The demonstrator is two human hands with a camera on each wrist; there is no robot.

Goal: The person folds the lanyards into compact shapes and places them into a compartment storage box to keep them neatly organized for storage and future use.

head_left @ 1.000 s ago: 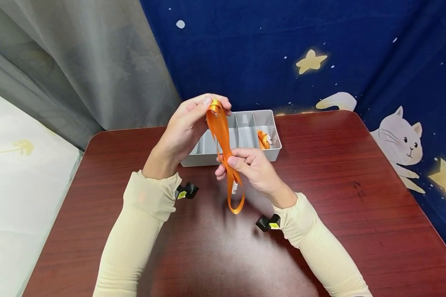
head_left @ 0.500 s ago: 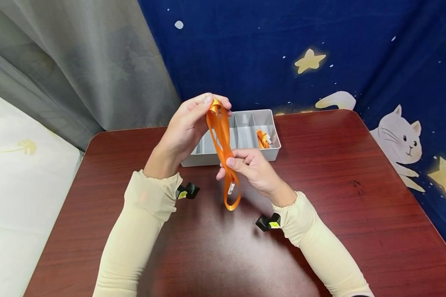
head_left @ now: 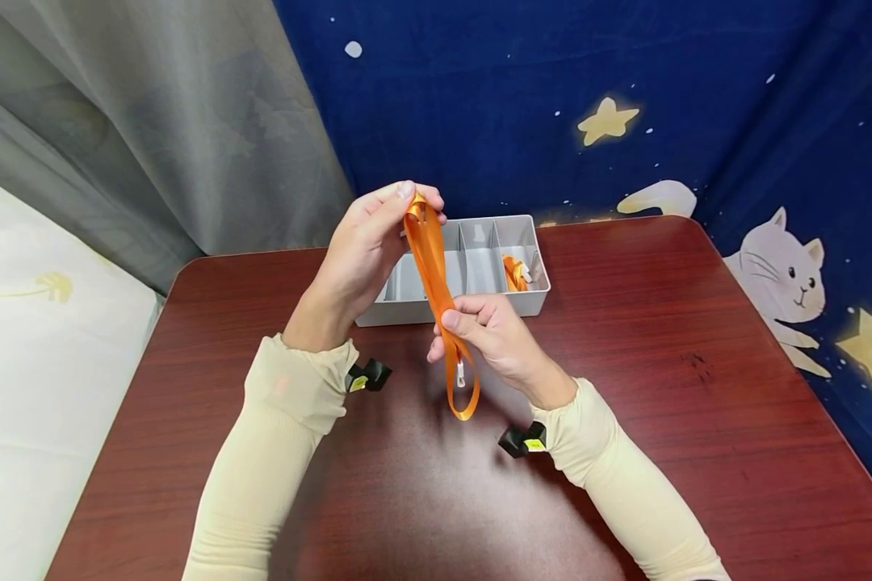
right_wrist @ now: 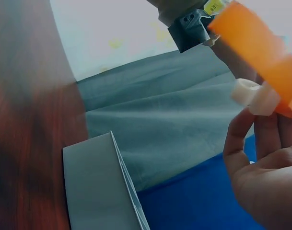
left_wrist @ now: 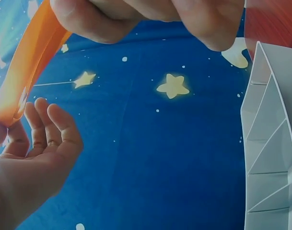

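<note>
An orange ribbon lanyard (head_left: 429,250), gathered into a long bundle of loops, stretches between both hands above the table. My left hand (head_left: 366,246) pinches its upper end between thumb and fingers. Lower down, my right hand (head_left: 497,335) pinches the bundle between thumb and forefinger, and a loop dangles beneath. A whitish clip (head_left: 461,374) hangs inside that loop; in the right wrist view the clip (right_wrist: 256,97) is blurred. Behind the hands stands a grey divided box (head_left: 454,311), partly covered by the left hand. Another folded orange lanyard (head_left: 513,274) lies in its right-hand compartment.
The box sits near the far edge of the reddish-brown table (head_left: 661,323). Beyond it hang a blue star-patterned curtain (head_left: 494,105) and a grey curtain (head_left: 153,121). A black wrist device (head_left: 368,375) sticks out from the left sleeve.
Both hands keep their hold in nearly the same place. The lanyard's strands have drawn closer together between the hands, while the hanging loop and clip have swung slightly.
</note>
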